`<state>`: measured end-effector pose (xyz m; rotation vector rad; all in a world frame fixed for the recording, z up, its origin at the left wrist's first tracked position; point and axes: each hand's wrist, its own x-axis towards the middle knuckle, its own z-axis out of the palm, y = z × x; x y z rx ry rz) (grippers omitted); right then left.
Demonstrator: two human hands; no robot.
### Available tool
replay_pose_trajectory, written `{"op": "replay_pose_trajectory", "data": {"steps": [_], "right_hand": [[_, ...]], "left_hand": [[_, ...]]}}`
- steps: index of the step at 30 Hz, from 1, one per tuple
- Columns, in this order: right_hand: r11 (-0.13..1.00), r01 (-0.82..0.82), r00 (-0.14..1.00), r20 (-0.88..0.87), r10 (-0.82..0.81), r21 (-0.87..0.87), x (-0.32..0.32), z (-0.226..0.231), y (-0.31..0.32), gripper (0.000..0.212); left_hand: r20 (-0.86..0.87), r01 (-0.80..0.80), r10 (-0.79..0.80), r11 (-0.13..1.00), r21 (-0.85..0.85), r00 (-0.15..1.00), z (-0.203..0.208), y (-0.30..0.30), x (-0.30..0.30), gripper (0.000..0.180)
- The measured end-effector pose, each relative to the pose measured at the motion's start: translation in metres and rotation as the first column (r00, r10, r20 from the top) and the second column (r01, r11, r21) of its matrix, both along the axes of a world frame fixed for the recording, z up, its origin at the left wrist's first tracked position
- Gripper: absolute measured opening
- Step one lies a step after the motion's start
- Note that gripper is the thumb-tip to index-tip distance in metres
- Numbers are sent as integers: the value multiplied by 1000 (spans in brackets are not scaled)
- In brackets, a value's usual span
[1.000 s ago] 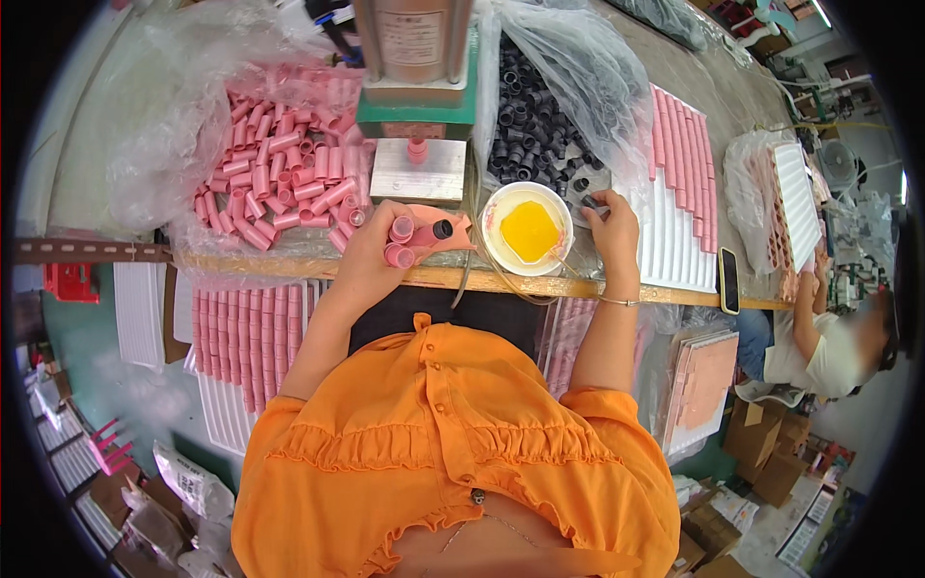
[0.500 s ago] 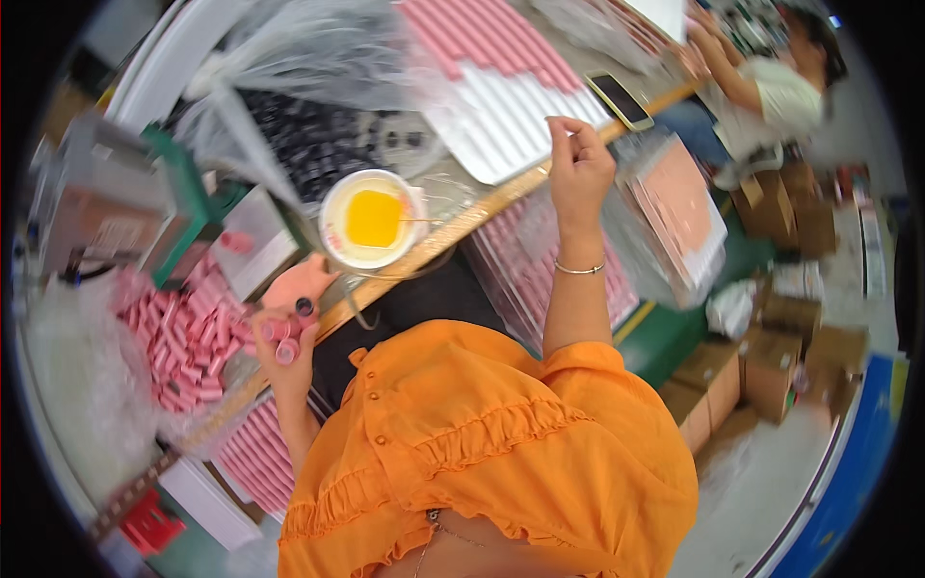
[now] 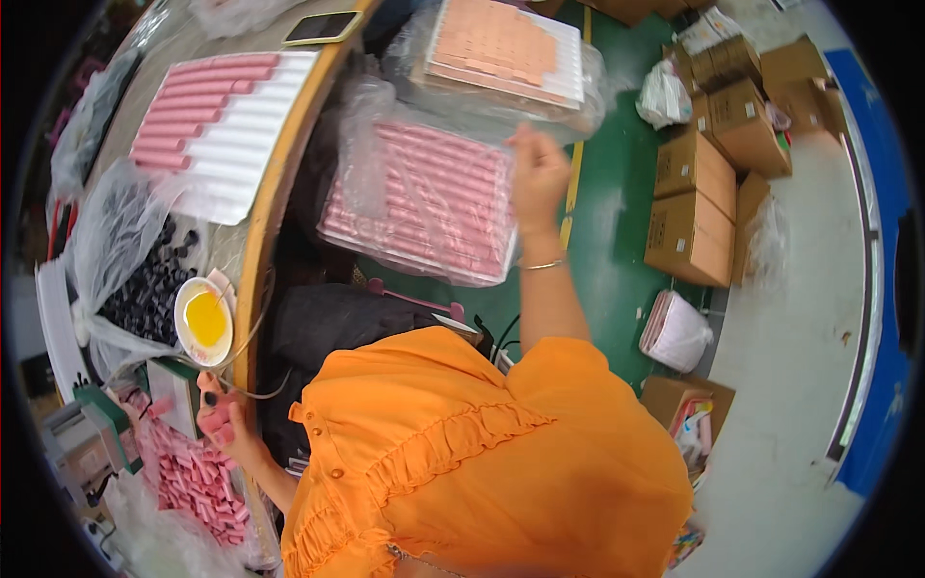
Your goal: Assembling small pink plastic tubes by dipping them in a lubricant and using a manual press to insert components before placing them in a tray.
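My left hand (image 3: 227,420) is closed around several short pink tubes (image 3: 220,433), at the table edge beside a heap of like tubes (image 3: 202,486). A small black piece shows among the tubes in it. My right hand (image 3: 540,183) is raised out beyond the table with its fingers drawn together; blur hides whether anything is between them. It is nearest to a plastic-wrapped stack of pink tubes in rows (image 3: 434,197). A white cup of yellow liquid (image 3: 205,321) stands at the table edge, just beyond my left hand.
Black caps (image 3: 154,289) lie in a clear bag on the table. Farther along are a white ridged tray (image 3: 241,144) partly filled with pink tubes and a phone (image 3: 323,28). Wrapped peach-coloured trays (image 3: 501,53) stand off the table. Cardboard boxes (image 3: 694,212) line the right.
The view has turned right, so the table now lies at the left. My right hand has swung away from the tray, over the wrapped stack. My left hand still holds the tubes.
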<state>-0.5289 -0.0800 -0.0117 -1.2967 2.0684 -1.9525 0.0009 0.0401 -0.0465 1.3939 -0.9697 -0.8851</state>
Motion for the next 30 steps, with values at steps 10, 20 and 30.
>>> {"op": "replay_pose_trajectory", "data": {"steps": [10, 20, 30], "right_hand": [[931, -31, 985, 171, -34, 365, 9, -213, 161, 33], [349, -189, 971, 123, 203, 918, -4, -423, 325, 35], [-28, -625, 780, 622, -66, 780, 8, -466, 344, 31]], "left_hand": [[25, 114, -113, 991, -67, 993, -6, -13, 17, 39], [-78, 126, -126, 992, -2, 989, -16, -20, 36, 42], [-78, 82, -80, 996, 22, 994, -13, -18, 32, 44]]}}
